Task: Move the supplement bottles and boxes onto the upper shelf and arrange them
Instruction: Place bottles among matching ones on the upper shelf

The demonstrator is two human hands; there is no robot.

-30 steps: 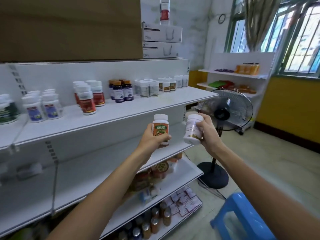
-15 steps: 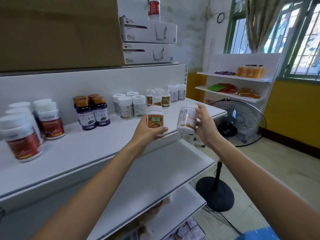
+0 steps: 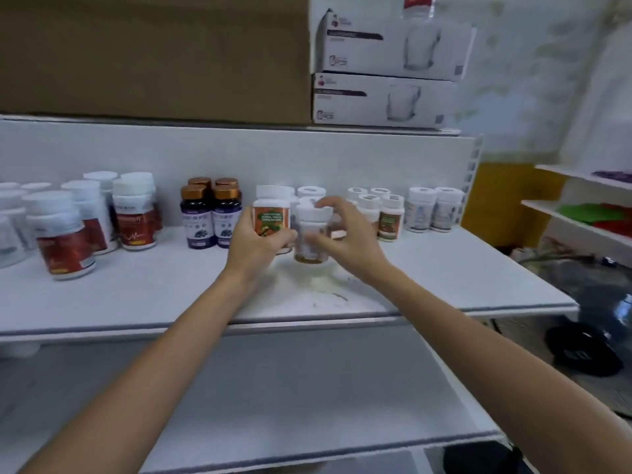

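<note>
My left hand [image 3: 257, 240] grips an orange-labelled white bottle [image 3: 271, 218] upright over the upper shelf [image 3: 143, 295]. My right hand [image 3: 345, 234] holds a pale white bottle [image 3: 310, 234] right beside it; that bottle is blurred and stands at or just above the shelf surface. Both sit in front of a row of white-capped bottles [image 3: 390, 217]. Dark bottles with copper caps [image 3: 212, 213] stand to the left, red-labelled white bottles [image 3: 133, 213] further left.
A big cardboard box [image 3: 154, 56] and two stacked white boxes [image 3: 386, 73] sit on top of the unit. A bare lower shelf [image 3: 273, 388] lies beneath my arms. A second white rack [image 3: 588, 213] stands at right, a fan base [image 3: 581, 350] on the floor.
Both hands moved forward and carried the two bottles over the upper shelf, close to the back row. The view swung left and nearer to the shelf.
</note>
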